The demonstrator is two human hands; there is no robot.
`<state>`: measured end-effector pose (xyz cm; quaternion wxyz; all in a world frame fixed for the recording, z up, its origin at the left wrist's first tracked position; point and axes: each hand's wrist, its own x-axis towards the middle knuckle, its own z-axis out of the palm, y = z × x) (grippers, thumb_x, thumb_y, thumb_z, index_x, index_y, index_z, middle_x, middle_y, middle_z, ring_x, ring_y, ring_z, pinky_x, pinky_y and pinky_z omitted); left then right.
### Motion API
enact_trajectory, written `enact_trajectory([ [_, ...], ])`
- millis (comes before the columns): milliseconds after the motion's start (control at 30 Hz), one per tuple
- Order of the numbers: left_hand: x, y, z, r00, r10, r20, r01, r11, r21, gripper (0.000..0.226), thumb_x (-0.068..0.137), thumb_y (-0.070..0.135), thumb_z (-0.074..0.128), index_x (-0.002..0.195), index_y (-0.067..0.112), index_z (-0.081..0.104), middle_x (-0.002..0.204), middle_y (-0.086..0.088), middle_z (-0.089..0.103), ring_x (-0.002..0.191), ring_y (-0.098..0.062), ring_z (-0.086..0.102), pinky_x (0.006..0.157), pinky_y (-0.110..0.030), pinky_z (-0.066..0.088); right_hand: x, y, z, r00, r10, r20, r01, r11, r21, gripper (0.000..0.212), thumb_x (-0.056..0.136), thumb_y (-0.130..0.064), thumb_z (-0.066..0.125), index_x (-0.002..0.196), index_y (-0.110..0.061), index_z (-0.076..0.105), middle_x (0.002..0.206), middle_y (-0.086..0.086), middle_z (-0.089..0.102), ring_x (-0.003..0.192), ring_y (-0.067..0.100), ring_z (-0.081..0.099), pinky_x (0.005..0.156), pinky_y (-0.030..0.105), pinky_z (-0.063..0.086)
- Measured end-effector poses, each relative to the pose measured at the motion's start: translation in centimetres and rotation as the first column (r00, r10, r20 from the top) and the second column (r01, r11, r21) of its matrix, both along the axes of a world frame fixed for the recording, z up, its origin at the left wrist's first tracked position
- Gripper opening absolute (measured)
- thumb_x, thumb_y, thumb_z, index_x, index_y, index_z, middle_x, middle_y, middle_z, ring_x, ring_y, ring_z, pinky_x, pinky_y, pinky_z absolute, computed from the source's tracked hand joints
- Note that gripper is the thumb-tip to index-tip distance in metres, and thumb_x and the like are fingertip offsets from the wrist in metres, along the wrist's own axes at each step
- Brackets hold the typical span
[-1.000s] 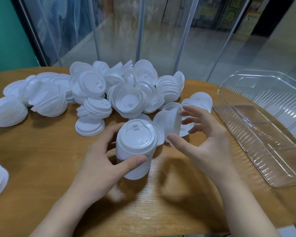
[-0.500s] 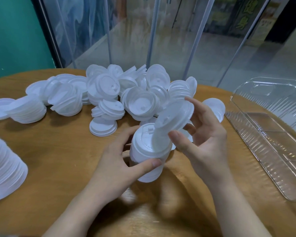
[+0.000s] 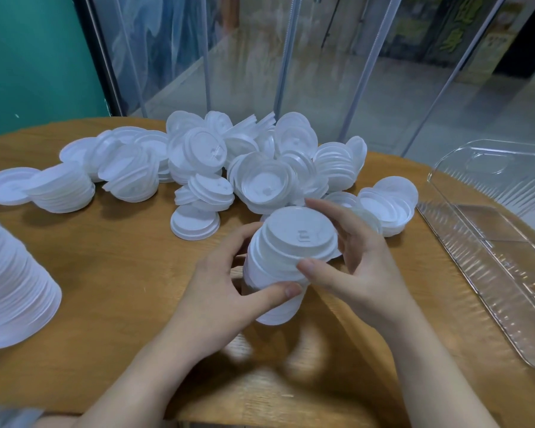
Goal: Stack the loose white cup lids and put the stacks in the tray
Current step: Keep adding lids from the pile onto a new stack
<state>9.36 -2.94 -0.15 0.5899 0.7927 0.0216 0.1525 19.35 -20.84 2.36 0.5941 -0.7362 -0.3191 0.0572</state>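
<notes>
Stack (image 3: 275, 273): upright near table's (image 3: 105, 273) front edge, w/ my left hand (image 3: 226, 291) curled round its side.
Top lid (image 3: 300, 234): tilted on stack, pinched by my right hand (image 3: 359, 267), thumb & fingers at rim.
Tray (image 3: 491, 242): right edge, nearer right hand; holds no stacks.
Pile (image 3: 244, 168): loose lids, far side.

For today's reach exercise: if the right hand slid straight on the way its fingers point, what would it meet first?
Probably the heap of loose lids just beyond the right hand and its stack; depth is unclear.

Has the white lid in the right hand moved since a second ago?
Yes. The white plastic lid went from beside the held white lid stack onto its top, leftward, away from the clear plastic tray.
</notes>
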Motion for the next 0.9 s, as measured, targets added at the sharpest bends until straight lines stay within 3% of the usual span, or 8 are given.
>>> enact_trajectory([
  [433,0.4,0.0,-0.5,0.999,-0.029,0.025,0.029,0.999,-0.026,0.076,0.059,0.047,0.089,0.129,0.041,0.062,0.124,0.019,0.071,0.118,-0.006,0.066,0.092,-0.016,0.051,-0.1,-0.7,0.6,0.995,0.081,0.059,-0.064,0.965,-0.254,0.069,0.072,-0.038,0.086,0.135,-0.036,0.059,0.131,-0.015,0.065,0.132,0.013,0.056,0.108,0.043,0.047],
  [667,0.5,0.1,-0.7,0.999,-0.025,0.041,0.026,0.999,-0.029,0.078,0.056,0.047,0.09,0.128,0.038,0.063,0.122,0.018,0.072,0.118,-0.007,0.066,0.096,-0.019,0.051,-0.2,-0.9,0.8,0.991,0.135,0.018,-0.127,0.959,-0.252,0.067,0.075,-0.03,0.085,0.135,-0.037,0.058,0.13,-0.017,0.066,0.129,0.01,0.058,0.106,0.038,0.048],
  [833,0.4,0.1,-0.6,0.999,-0.035,0.039,0.036,0.999,-0.023,0.081,0.058,0.05,0.09,0.132,0.039,0.061,0.126,0.017,0.07,0.121,-0.009,0.064,0.098,-0.023,0.052,0.0,-1.3,0.7,0.985,0.167,-0.033,-0.17,0.959,-0.227,0.072,0.075,-0.03,0.086,0.14,-0.037,0.055,0.133,-0.021,0.064,0.129,0.003,0.057,0.105,0.024,0.047],
  [900,0.4,0.0,-0.7,0.998,-0.034,0.048,0.036,0.999,-0.035,0.084,0.058,0.051,0.089,0.135,0.039,0.058,0.129,0.019,0.068,0.122,-0.008,0.063,0.096,-0.019,0.051,0.0,-1.5,0.5,0.98,0.189,-0.061,-0.198,0.956,-0.217,0.078,0.076,-0.031,0.085,0.146,-0.034,0.05,0.139,-0.021,0.061,0.134,0.003,0.053,0.108,0.027,0.045],
])
